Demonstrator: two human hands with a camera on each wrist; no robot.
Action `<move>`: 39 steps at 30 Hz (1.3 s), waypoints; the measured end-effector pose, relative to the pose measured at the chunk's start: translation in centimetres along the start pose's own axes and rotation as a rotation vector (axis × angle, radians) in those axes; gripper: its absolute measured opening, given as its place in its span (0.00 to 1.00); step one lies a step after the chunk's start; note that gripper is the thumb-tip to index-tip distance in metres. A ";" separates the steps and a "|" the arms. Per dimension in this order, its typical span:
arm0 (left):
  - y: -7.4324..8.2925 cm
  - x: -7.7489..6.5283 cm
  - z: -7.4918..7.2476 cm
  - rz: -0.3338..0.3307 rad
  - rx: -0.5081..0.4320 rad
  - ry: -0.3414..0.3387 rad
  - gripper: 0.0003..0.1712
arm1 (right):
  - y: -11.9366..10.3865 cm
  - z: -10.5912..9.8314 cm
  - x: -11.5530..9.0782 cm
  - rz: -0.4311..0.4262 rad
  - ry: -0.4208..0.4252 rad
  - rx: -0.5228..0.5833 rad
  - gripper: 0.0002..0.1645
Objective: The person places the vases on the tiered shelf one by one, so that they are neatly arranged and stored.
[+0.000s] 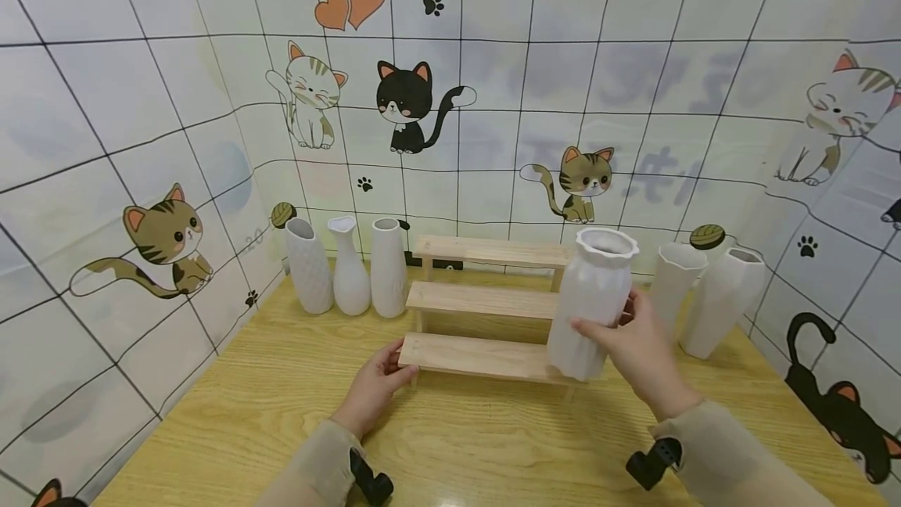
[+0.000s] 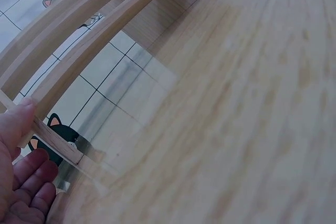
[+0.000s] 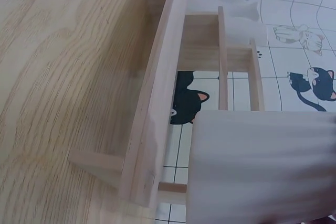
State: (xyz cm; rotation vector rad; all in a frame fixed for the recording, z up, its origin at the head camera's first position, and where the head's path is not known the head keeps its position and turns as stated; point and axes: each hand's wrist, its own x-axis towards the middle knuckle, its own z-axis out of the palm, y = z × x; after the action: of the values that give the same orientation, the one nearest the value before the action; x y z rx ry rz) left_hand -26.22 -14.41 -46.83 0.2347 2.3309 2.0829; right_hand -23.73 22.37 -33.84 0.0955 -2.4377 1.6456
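Note:
A three-tier wooden stand (image 1: 486, 354) stands on the table, its steps rising toward the wall. At the left end of its lowest step, my left hand (image 1: 376, 386) grips the wood; the left wrist view shows the thumb on the edge of the stand (image 2: 79, 61) and the fingers curled below. My right hand (image 1: 644, 343) holds a white vase (image 1: 594, 296) with a ruffled rim, thumb in front and fingers around its right side. The vase is slightly tilted over the stand's right end. In the right wrist view, a gap separates the vase's base (image 3: 252, 166) from the lowest step.
Left of the stand are a textured white vase (image 1: 310, 268), a narrow-necked vase (image 1: 351, 280) and a straight vase (image 1: 389, 272). Behind my right hand stand a wavy-rimmed vase (image 1: 676, 280) and a faceted vase (image 1: 725, 303). A cat-patterned wall covering (image 1: 493, 84) encloses the wooden table (image 1: 486, 444).

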 end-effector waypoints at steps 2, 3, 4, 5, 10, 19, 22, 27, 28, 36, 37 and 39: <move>0.0 0.0 0.0 -0.002 -0.002 0.001 0.39 | -0.1 0.4 0.2 0.006 -0.005 0.004 0.60; 0.0 0.0 0.0 -0.002 -0.003 0.001 0.39 | -0.1 0.6 0.2 0.007 -0.007 0.004 0.60; 0.0 0.0 0.0 -0.003 -0.002 0.002 0.39 | -0.1 0.7 0.3 0.009 -0.008 0.005 0.60; 0.0 -0.1 0.0 -0.004 -0.002 0.002 0.39 | -0.1 1.0 0.4 0.009 -0.010 0.006 0.60; 0.1 0.0 0.0 -0.003 -0.013 -0.007 0.38 | 0.0 2.0 0.9 0.008 -0.019 0.014 0.60; 0.3 -0.1 0.1 0.005 -0.027 0.003 0.37 | 0.0 4.0 1.5 0.043 -0.045 0.056 0.61; 0.4 -0.2 0.2 0.003 -0.033 0.008 0.37 | 0.0 4.6 1.7 0.052 -0.043 0.064 0.60; 0.5 -0.2 0.2 -0.003 -0.038 0.004 0.37 | -0.1 5.6 2.0 0.061 -0.046 0.068 0.60; 0.5 -0.2 0.1 -0.003 -0.037 0.001 0.37 | -0.1 5.8 2.0 0.063 -0.048 0.068 0.60; -1.5 0.9 -0.1 -0.012 -0.048 -0.002 0.39 | 0.1 6.9 2.2 0.069 -0.057 0.066 0.60; -1.9 1.1 -0.1 -0.013 -0.048 0.003 0.39 | 0.2 7.0 2.2 0.066 -0.059 0.065 0.60; -2.7 1.4 -0.1 -0.017 -0.046 0.012 0.40 | 0.2 7.1 2.1 0.056 -0.062 0.067 0.59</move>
State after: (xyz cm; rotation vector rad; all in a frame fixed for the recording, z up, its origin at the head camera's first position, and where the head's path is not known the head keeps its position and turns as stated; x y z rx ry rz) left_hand -27.92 -14.65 -49.36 0.2015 2.2808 2.1328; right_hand -26.77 15.98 -36.18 0.0905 -2.4510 1.7745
